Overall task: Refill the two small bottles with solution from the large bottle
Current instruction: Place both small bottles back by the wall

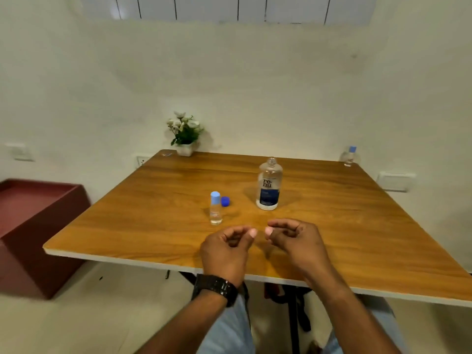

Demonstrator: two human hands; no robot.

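Wood-grain table (332, 226) fills the head view, the only view there is. Near its middle stands the large bottle (270, 185), upright and uncapped, its dark blue cap (225, 201) lying to the left, just beside a small bottle (215, 208). That small bottle is upright with its pale blue cap on. The second small bottle (349, 156), also capped, stands well apart at the far right corner, close to the edge.

Both hands hover over the near side of the table and hold nothing. The left hand (228, 247) and the right hand (293, 238) have loosely curled fingers, thumbs nearly meeting, touching no bottle.

Risks, as I judge them: the open large bottle is tall and would spill if a reaching arm knocked it, most likely on the stretch toward the far bottle. That far bottle could be nudged off the edge. The narrow necks of the small bottles invite overflow while pouring, and the loose cap could roll away.
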